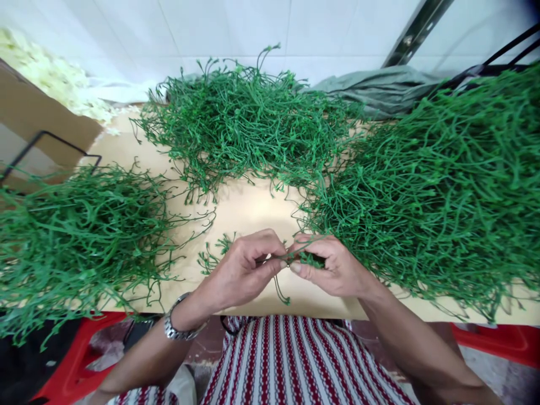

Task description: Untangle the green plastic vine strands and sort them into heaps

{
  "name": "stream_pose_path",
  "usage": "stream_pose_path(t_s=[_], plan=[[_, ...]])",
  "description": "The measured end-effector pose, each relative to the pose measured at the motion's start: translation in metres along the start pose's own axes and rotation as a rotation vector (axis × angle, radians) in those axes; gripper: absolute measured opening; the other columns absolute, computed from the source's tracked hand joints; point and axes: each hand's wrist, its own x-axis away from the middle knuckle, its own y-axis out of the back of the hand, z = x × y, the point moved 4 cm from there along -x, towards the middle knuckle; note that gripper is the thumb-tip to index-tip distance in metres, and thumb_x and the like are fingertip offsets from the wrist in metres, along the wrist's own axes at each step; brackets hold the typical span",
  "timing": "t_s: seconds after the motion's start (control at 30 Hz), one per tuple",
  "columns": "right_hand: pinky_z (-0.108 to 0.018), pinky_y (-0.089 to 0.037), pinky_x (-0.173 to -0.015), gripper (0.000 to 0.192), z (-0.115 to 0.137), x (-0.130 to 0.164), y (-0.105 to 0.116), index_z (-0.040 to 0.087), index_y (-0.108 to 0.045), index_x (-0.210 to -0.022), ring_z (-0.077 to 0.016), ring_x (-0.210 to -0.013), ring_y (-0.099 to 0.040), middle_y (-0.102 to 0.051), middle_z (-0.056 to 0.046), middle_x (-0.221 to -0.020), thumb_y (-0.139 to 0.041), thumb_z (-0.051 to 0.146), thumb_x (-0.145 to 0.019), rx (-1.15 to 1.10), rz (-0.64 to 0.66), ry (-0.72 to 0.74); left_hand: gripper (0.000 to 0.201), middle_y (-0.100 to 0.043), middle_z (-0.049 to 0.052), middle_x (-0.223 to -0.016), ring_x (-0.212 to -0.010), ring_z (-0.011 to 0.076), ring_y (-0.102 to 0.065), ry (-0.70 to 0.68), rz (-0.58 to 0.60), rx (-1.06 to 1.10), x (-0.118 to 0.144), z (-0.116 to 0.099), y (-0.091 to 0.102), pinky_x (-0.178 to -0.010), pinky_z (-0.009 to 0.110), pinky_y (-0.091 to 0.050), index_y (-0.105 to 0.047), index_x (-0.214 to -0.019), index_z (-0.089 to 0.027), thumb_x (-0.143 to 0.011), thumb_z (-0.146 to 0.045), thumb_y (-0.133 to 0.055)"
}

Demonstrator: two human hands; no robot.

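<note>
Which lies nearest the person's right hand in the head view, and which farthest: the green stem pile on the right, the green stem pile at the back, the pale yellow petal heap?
From the right hand:
1. Green stem pile on the right, beside the hand.
2. Green stem pile at the back, centre of the table.
3. Pale yellow petal heap, far left corner.

- I see green stems [291,256] that look like moulded plastic, smooth with a slight sheen.
- The heaped piles [426,185] read as the same glossy green plastic.
- The tabletop [248,211] looks like matt, pale board, smooth.
- My left wrist carries a shiny metal watch [179,329].
- The wall [189,28] shows glossy white tile.
- The cloth [295,360] on my lap is woven, striped, matt.
- I see a matt brown cardboard box [42,112].
</note>
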Motion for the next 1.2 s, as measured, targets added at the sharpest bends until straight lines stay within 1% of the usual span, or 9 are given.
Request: stream_pose_path(t_s=[0.13, 0.37, 0.6, 0.77, 0.83, 0.9, 1.0, 1.1, 1.2], plan=[[-0.021, -0.035, -0.055, 0.007, -0.002, 0.000, -0.003, 0.015, -0.054, -0.072, -0.0095, -0.060, -0.047, -0.050, 0.001, -0.063, -0.053, 0.014, -0.079, -0.012, 0.044, 0.000, 0.020, -0.044, -0.002, -0.058, -0.053, 0.0082, -0.040, 0.043, 0.105, -0.114, 0.002, 0.002, -0.001, -0.051, 0.020, -0.030, -0.053, -0.066, -0.015, -0.080, -0.007, -0.041], [-0.024, -0.020, -0.052, 0.019, 0.008, 0.009, -0.005, 0.017, -0.030, -0.056, -0.0084, -0.053, -0.032, -0.033, 0.004, -0.054, -0.043, 0.008, -0.066, 0.063, 0.273, 0.071, 0.022, -0.043, -0.003, -0.054, -0.054, 0.0097, -0.041, -0.206, 0.365, -0.443, 0.007, -0.016, -0.005, -0.055, 0.024, -0.029, -0.040, -0.057, -0.016, -0.070, 0.002, -0.039], [-0.028, -0.018, -0.054, 0.014, 0.014, 0.016, -0.004, 0.019, -0.027, -0.059, -0.0105, -0.054, -0.028, -0.028, 0.003, -0.054, -0.035, 0.009, -0.063, 0.137, 0.363, 0.157, 0.024, -0.040, -0.004, -0.053, -0.052, 0.0098, -0.036, -0.296, 0.453, -0.434, 0.010, -0.023, -0.008, -0.053, 0.026, -0.028, -0.033, -0.057, -0.018, -0.064, 0.005, -0.037], [-0.028, -0.020, -0.053, 0.013, 0.020, 0.018, -0.001, 0.019, -0.033, -0.057, -0.0110, -0.052, -0.029, -0.029, 0.002, -0.053, -0.034, 0.008, -0.062, 0.146, 0.346, 0.152, 0.024, -0.039, -0.003, -0.050, -0.049, 0.0098, -0.035, -0.351, 0.434, -0.394, 0.008, -0.026, -0.006, -0.049, 0.026, -0.027, -0.036, -0.056, -0.018, -0.063, 0.005, -0.036], [-0.028, -0.021, -0.052, 0.015, 0.023, 0.021, 0.007, 0.019, -0.035, -0.057, -0.0109, -0.051, -0.029, -0.029, 0.002, -0.052, -0.034, 0.007, -0.065, 0.109, 0.336, 0.163, 0.024, -0.041, -0.003, -0.048, -0.048, 0.0096, -0.036, -0.355, 0.423, -0.356, 0.009, -0.026, 0.000, -0.048, 0.026, -0.027, -0.038, -0.055, -0.018, -0.064, 0.005, -0.037], [-0.027, -0.022, -0.050, 0.018, 0.025, 0.023, 0.023, 0.019, -0.040, -0.059, -0.0098, -0.049, -0.029, -0.031, 0.003, -0.050, -0.037, 0.006, -0.070, 0.056, 0.242, 0.147, 0.025, -0.048, -0.001, -0.050, -0.049, 0.0095, -0.041, -0.326, 0.347, -0.277, 0.009, -0.026, 0.011, -0.049, 0.025, -0.030, -0.044, -0.057, -0.017, -0.068, 0.005, -0.037], [-0.023, -0.024, -0.047, 0.018, 0.022, 0.022, 0.047, 0.019, -0.050, -0.072, -0.0071, -0.048, -0.032, -0.040, 0.005, -0.052, -0.045, 0.002, -0.075, 0.074, 0.026, 0.107, 0.021, -0.058, 0.002, -0.059, -0.052, 0.0095, -0.050, -0.239, 0.162, -0.134, 0.004, -0.021, 0.027, -0.051, 0.023, -0.036, -0.054, -0.066, -0.016, -0.076, -0.002, -0.043], [-0.021, -0.031, -0.051, 0.015, 0.011, 0.014, 0.046, 0.018, -0.053, -0.079, -0.0074, -0.056, -0.043, -0.049, 0.002, -0.063, -0.048, 0.004, -0.078, 0.110, 0.035, 0.074, 0.016, -0.054, 0.001, -0.057, -0.052, 0.0091, -0.047, -0.065, 0.145, -0.050, -0.006, -0.010, 0.023, -0.051, 0.022, -0.036, -0.057, -0.066, -0.015, -0.079, -0.010, -0.048], [-0.023, -0.037, -0.060, 0.008, -0.003, 0.003, 0.038, 0.017, -0.050, -0.079, -0.0103, -0.067, -0.048, -0.050, -0.001, -0.073, -0.046, 0.012, -0.083, 0.079, -0.102, -0.044, 0.013, -0.050, -0.001, -0.058, -0.052, 0.0078, -0.043, 0.104, 0.004, 0.143, -0.017, 0.005, 0.018, -0.049, 0.020, -0.033, -0.058, -0.064, -0.014, -0.076, -0.015, -0.054]])
